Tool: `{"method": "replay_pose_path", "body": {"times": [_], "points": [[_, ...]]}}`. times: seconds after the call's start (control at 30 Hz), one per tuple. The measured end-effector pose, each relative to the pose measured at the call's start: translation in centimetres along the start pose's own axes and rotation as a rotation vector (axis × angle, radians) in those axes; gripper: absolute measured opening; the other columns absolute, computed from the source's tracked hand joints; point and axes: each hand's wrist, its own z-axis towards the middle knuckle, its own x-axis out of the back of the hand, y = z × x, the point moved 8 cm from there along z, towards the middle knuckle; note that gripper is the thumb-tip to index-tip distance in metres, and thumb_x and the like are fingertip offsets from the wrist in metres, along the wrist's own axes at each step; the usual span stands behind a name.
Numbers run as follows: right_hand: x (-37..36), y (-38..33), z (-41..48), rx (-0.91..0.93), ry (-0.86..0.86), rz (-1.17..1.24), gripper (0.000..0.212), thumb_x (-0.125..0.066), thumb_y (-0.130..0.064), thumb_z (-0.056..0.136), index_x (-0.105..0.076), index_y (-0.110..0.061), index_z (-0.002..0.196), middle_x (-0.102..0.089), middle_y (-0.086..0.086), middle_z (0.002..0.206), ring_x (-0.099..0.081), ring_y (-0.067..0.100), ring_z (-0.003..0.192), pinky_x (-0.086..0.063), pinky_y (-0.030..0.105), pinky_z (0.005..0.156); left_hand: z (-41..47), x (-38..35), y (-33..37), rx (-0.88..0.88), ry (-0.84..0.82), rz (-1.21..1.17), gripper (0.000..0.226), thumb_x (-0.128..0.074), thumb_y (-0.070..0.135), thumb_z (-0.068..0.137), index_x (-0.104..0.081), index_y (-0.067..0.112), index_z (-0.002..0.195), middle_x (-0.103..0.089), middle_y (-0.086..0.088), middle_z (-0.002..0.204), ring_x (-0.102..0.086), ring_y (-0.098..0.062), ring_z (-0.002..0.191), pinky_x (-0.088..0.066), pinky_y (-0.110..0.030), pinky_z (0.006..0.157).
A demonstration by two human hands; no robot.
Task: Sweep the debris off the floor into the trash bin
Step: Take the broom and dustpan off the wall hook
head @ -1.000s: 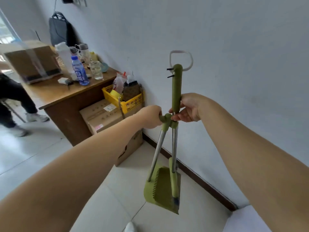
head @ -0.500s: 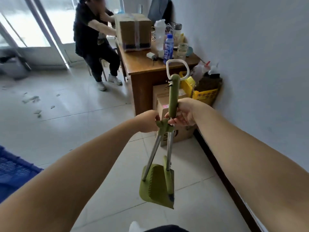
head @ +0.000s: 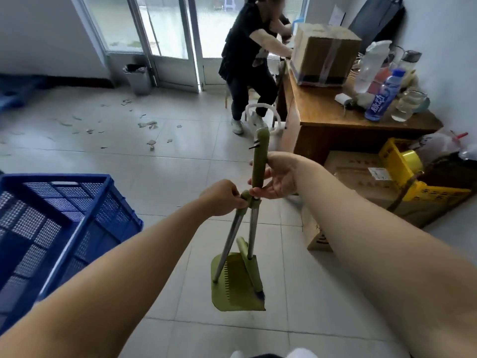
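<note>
A green broom [head: 260,156] and green dustpan [head: 236,282] hang clipped together in front of me, above the tiled floor. My right hand [head: 277,177] grips the broom's green handle. My left hand [head: 222,197] is closed on the top of the dustpan's metal handle just beside it. Scraps of debris [head: 147,124] lie scattered on the floor far ahead to the left. A grey trash bin [head: 137,79] stands by the glass door at the back.
A blue plastic crate [head: 59,220] sits at my left. A wooden desk [head: 343,117] with bottles and a cardboard box is at the right, boxes and a yellow basket [head: 402,166] below it. A person [head: 247,60] in black sits at the desk's far end.
My view has swung left from the wall to the room, bringing the debris, bin and blue crate into sight. Both hands keep their hold on the broom and dustpan.
</note>
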Motion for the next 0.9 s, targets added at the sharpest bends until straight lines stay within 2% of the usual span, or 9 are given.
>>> {"method": "replay_pose_path", "body": {"times": [0.1, 0.3, 0.43, 0.5, 0.6, 0.67, 0.73, 0.8, 0.9], "points": [[-3.9, -2.6, 2.4, -0.002, -0.029, -0.022, 0.049, -0.06, -0.037, 0.088, -0.055, -0.001, 0.121, -0.062, 0.025, 0.096, -0.067, 0.027, 0.064, -0.059, 0.027, 0.062, 0.8, 2.6, -3.9, 0.082, 0.051, -0.058, 0.027, -0.068, 0.03, 0.086, -0.068, 0.003, 0.089, -0.064, -0.009, 0.079, -0.059, -0.02, 0.074, -0.055, -0.041, 0.08], [-8.9, -8.5, 7.3, 0.006, -0.085, -0.083, 0.038, -0.059, -0.026, 0.089, -0.055, 0.002, 0.114, -0.055, 0.025, 0.099, -0.065, 0.031, 0.067, -0.059, 0.03, 0.076, 3.5, 6.8, -9.1, 0.206, 0.155, -0.141, 0.03, -0.067, 0.033, 0.087, -0.068, 0.003, 0.086, -0.064, -0.01, 0.076, -0.06, -0.022, 0.071, -0.056, -0.044, 0.079], [-10.9, -12.5, 10.6, 0.035, -0.138, -0.127, 0.027, -0.059, -0.016, 0.088, -0.055, 0.001, 0.109, -0.053, 0.023, 0.105, -0.062, 0.035, 0.074, -0.059, 0.031, 0.066, 5.7, 9.2, -11.3, 0.283, 0.218, -0.189, 0.029, -0.066, 0.032, 0.088, -0.066, 0.004, 0.084, -0.062, -0.009, 0.075, -0.059, -0.022, 0.07, -0.056, -0.043, 0.078], [-11.6, -14.7, 12.0, 0.019, -0.173, -0.143, 0.02, -0.058, -0.012, 0.088, -0.054, 0.002, 0.102, -0.053, 0.024, 0.1, -0.061, 0.035, 0.071, -0.059, 0.031, 0.062, 7.0, 10.4, -11.7, 0.313, 0.24, -0.21, 0.026, -0.066, 0.03, 0.088, -0.064, 0.005, 0.082, -0.06, -0.007, 0.071, -0.057, -0.021, 0.068, -0.054, -0.039, 0.073], [-12.6, -17.6, 14.0, -0.063, -0.234, -0.208, 0.016, -0.055, -0.01, 0.089, -0.054, 0.003, 0.098, -0.055, 0.037, 0.075, -0.062, 0.031, 0.061, -0.06, 0.031, 0.057, 9.1, 12.2, -12.5, 0.358, 0.284, -0.235, 0.026, -0.066, 0.029, 0.088, -0.062, 0.004, 0.081, -0.057, -0.006, 0.068, -0.053, -0.02, 0.065, -0.047, -0.033, 0.064], [-13.2, -19.3, 15.1, -0.109, -0.253, -0.26, 0.016, -0.053, -0.009, 0.09, -0.052, 0.004, 0.1, -0.051, 0.041, 0.058, -0.062, 0.027, 0.061, -0.059, 0.03, 0.058, 10.4, 13.2, -13.0, 0.378, 0.307, -0.26, 0.027, -0.067, 0.029, 0.088, -0.061, 0.004, 0.081, -0.056, -0.006, 0.068, -0.052, -0.019, 0.064, -0.045, -0.033, 0.062], [-13.8, -20.6, 15.9, -0.15, -0.26, -0.286, 0.016, -0.052, -0.007, 0.09, -0.05, 0.006, 0.1, -0.049, 0.043, 0.062, -0.061, 0.024, 0.061, -0.057, 0.028, 0.057, 11.5, 13.8, -13.8, 0.404, 0.327, -0.293, 0.025, -0.068, 0.027, 0.087, -0.059, 0.005, 0.08, -0.056, -0.007, 0.069, -0.052, -0.019, 0.064, -0.045, -0.033, 0.062], [-14.4, -21.7, 17.1, -0.186, -0.27, -0.297, 0.015, -0.052, -0.005, 0.089, -0.051, 0.007, 0.097, -0.048, 0.041, 0.073, -0.058, 0.023, 0.06, -0.057, 0.027, 0.05, 12.5, 14.3, -14.5, 0.424, 0.344, -0.319, 0.023, -0.068, 0.026, 0.087, -0.059, 0.005, 0.082, -0.056, -0.005, 0.068, -0.052, -0.018, 0.063, -0.044, -0.03, 0.058], [-15.1, -23.3, 18.9, -0.235, -0.265, -0.312, 0.022, -0.052, -0.009, 0.087, -0.05, 0.009, 0.098, -0.05, 0.039, 0.064, -0.053, 0.018, 0.059, -0.054, 0.023, 0.042, 14.4, 15.5, -15.6, 0.442, 0.364, -0.327, 0.024, -0.067, 0.026, 0.087, -0.062, 0.003, 0.09, -0.058, -0.004, 0.071, -0.053, -0.017, 0.064, -0.044, -0.029, 0.058]]}}
